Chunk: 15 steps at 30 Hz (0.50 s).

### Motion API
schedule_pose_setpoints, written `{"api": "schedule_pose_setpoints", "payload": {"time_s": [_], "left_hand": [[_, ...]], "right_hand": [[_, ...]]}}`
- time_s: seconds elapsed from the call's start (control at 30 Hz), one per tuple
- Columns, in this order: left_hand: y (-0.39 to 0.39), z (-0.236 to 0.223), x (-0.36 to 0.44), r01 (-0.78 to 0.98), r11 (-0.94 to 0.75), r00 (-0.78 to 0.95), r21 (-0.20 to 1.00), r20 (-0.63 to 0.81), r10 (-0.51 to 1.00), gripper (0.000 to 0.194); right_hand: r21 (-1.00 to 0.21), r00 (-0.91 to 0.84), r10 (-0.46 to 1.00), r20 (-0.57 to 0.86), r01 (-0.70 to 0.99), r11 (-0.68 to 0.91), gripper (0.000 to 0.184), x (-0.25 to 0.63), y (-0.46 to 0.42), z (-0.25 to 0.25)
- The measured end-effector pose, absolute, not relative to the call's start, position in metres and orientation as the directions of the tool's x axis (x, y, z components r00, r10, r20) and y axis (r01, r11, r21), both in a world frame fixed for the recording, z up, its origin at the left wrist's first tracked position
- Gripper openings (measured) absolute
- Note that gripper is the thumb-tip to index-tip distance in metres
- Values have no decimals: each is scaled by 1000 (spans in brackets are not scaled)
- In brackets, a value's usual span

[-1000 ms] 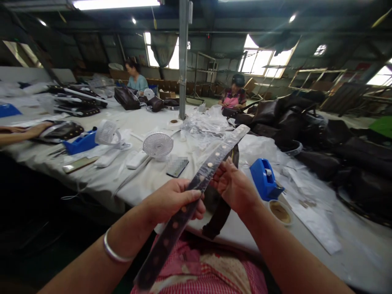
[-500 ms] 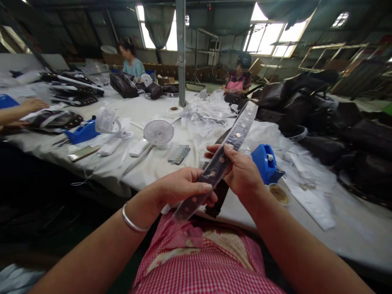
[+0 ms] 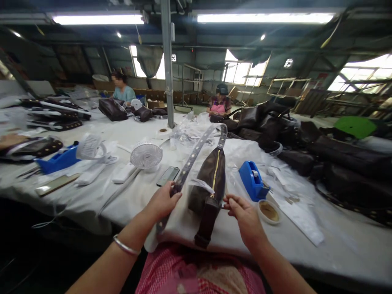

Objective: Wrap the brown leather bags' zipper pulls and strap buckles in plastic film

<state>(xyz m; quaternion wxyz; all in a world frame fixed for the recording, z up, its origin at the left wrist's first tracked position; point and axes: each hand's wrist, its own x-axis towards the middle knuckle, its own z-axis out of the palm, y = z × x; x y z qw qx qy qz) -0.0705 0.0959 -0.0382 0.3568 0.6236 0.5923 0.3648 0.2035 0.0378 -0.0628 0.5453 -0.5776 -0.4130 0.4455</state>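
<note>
A dark brown zipped handbag (image 3: 216, 173) stands on the table right in front of me, its gold zipper on top and a white tag strip (image 3: 202, 184) hanging over it. Its studded strap (image 3: 194, 154), sleeved in clear plastic, arches up from the far end and comes down on the left. My left hand (image 3: 163, 200) is closed around that strap, whose lower end hangs below the hand. Beside the bag's near right side, my right hand (image 3: 243, 214) has its fingertips pinched together; what lies between them is too small to make out.
Right of the bag are a blue tape dispenser (image 3: 253, 181), a round tub (image 3: 268, 212) and a pile of dark bags (image 3: 343, 151). To the left lie a phone (image 3: 168, 176), a white fan (image 3: 146, 156) and another blue dispenser (image 3: 58, 159). Two people sit across the table.
My right hand has left the strap and moved down beside the bag. My left hand has shifted left with the strap, which now arches away from me. The view has tilted up.
</note>
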Motion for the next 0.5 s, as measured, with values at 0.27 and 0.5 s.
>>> {"api": "schedule_pose_setpoints", "payload": {"time_s": [0.27, 0.5], "left_hand": [[79, -94, -37, 445, -273, 266, 853, 165, 950, 64], [70, -91, -10, 235, -125, 274, 964, 58, 960, 67]], "right_hand": [[-948, 114, 988, 103, 312, 63, 75, 201, 16, -137], [-990, -25, 990, 139, 6, 139, 82, 197, 25, -122]]}}
